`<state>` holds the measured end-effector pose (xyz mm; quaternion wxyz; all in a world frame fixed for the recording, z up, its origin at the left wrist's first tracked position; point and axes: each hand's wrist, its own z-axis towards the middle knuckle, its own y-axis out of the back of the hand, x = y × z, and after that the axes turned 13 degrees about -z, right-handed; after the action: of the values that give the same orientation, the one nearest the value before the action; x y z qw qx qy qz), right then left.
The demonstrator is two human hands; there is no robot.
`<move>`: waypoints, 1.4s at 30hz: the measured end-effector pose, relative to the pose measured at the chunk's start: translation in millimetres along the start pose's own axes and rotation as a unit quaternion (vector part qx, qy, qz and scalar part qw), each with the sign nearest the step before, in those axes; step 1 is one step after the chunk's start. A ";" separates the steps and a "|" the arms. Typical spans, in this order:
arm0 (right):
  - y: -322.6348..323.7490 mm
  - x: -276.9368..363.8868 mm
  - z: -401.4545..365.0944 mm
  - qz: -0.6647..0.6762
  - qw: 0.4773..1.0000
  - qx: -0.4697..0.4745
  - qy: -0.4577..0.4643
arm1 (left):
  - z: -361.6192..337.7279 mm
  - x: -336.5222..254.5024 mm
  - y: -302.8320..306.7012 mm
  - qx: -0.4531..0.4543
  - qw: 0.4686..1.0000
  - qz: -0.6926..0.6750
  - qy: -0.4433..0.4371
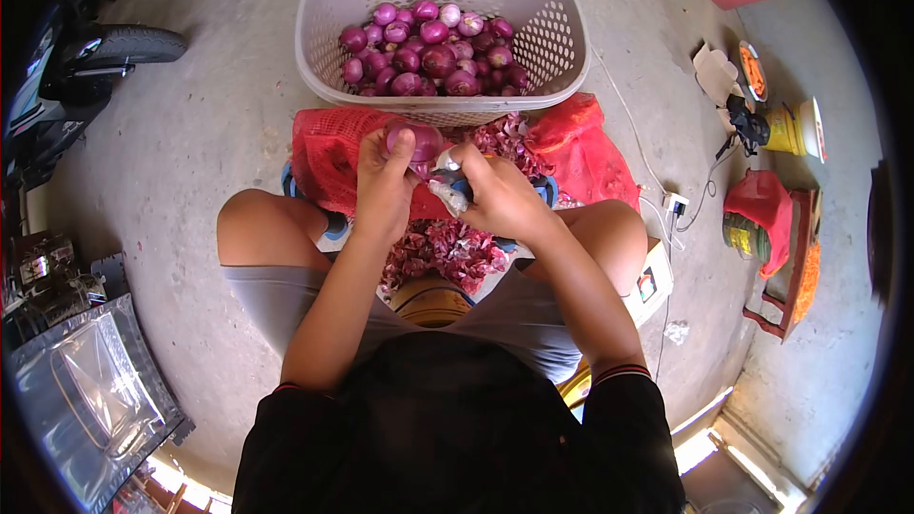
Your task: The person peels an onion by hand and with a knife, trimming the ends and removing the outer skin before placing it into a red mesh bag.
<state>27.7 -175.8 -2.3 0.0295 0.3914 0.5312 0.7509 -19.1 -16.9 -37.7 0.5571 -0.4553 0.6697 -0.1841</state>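
My left hand [387,176] is closed around a red onion [416,144], the thumb lying along its side. Close beside it, my right hand [493,192] grips a small tool with a white-wrapped handle [447,196]; its working end is at the onion's lower right, mostly hidden by the fingers. A strip of purple skin shows between the hands. Loose onion skins [447,255] lie in a heap below, between my legs. Behind the hands spreads a red mesh sack [328,157], with more skins on it.
A grey perforated basket [319,29] with many onions stands ahead. To the left is a vehicle wheel [133,44]. A white cable [624,105] runs to a power socket [675,203] on the right. A red cloth [766,209] and a yellow bucket [784,130] stand near the wall.
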 end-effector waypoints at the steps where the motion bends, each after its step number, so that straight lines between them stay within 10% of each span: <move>1: 1.2 -1.3 -0.1 0.003 1.000 0.013 -0.003 | 0.2 -0.3 0.4 -0.005 1.000 -0.002 0.003; 9: 8.4 1.2 1.1 0.042 0.993 -0.085 -0.074 | -2.0 -5.3 -7.0 -0.014 0.999 -0.027 -0.024; 13: 3.2 2.3 12.5 0.085 0.973 -0.211 0.044 | -5.0 2.0 -3.9 -0.020 0.999 -0.038 0.000; 36: 16.3 -4.9 4.6 0.092 0.991 -0.024 -0.092 | -5.4 -0.6 -7.8 -0.008 0.997 -0.060 0.049; 42: 17.0 -13.0 7.0 0.024 0.980 -0.193 -0.041 | -3.1 -2.6 -2.5 -0.005 0.995 -0.045 0.091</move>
<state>47.4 -183.7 5.4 0.1086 0.4214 0.3655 0.8228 -21.0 -16.9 -33.3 0.4829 -0.4686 0.6975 -0.2464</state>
